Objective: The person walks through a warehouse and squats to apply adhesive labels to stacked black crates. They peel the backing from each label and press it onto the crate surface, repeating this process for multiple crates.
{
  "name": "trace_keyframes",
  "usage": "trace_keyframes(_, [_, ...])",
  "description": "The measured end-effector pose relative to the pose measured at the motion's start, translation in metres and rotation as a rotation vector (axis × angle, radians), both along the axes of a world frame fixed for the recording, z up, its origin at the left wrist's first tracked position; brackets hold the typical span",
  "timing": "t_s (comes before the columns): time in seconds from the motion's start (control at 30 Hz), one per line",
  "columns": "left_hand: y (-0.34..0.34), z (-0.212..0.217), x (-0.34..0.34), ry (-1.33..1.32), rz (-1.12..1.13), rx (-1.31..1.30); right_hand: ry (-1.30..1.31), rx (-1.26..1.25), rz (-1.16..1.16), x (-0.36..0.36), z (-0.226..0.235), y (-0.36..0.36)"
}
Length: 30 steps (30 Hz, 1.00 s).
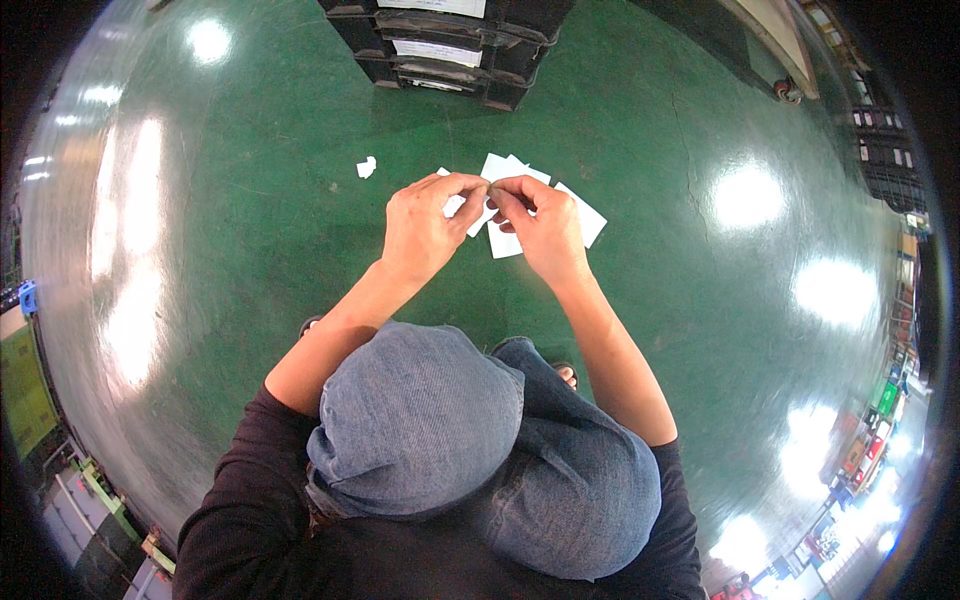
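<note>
Fingertips of my left hand [424,228] and my right hand [552,230] meet in front of me, each closed in a pinch. What they pinch, if anything, is too small to make out. Beneath and behind them, several white paper sheets [583,212] are scattered on the green floor, some overlapping. My hands hide part of the sheets. A small crumpled piece of white paper [367,168] lies apart from them, beyond my left hand.
Black stacked crates [450,50] with white labels stand on the green floor [270,210] straight ahead. A caster wheel [788,91] shows under a piece of equipment at far right. My denim-covered knees [420,420] rise close below my forearms.
</note>
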<state>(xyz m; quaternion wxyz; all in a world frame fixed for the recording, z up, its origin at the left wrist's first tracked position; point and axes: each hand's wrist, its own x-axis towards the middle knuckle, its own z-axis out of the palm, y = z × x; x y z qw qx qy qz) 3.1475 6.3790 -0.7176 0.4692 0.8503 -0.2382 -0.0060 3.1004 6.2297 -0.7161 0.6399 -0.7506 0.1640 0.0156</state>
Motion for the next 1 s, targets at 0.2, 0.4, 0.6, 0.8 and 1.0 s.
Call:
trace_keyframes(0.2, [-0.0006, -0.0016, -0.0001, 0.024, -0.002, 0.005, -0.063, -0.131, 0.015, 0.0001, -0.0005, -0.0004])
trace_keyframes(0.4, [-0.0011, -0.0011, -0.0002, 0.058, 0.005, -0.02, -0.075, -0.141, 0.02, 0.0, -0.0012, -0.0001])
trace_keyframes(0.6, [-0.0013, -0.0013, -0.0002, 0.051, 0.007, -0.016, -0.025, -0.031, -0.003, -0.0003, -0.0008, -0.0001])
trace_keyframes(0.8, [-0.0026, -0.0025, -0.0008, 0.065, -0.001, -0.034, -0.053, -0.149, 0.019, 0.0001, -0.0007, -0.0013])
trace_keyframes(1.0, [-0.0028, -0.0005, -0.0013, 0.138, 0.004, -0.076, -0.057, -0.154, 0.029, 0.0001, -0.0021, -0.0019])
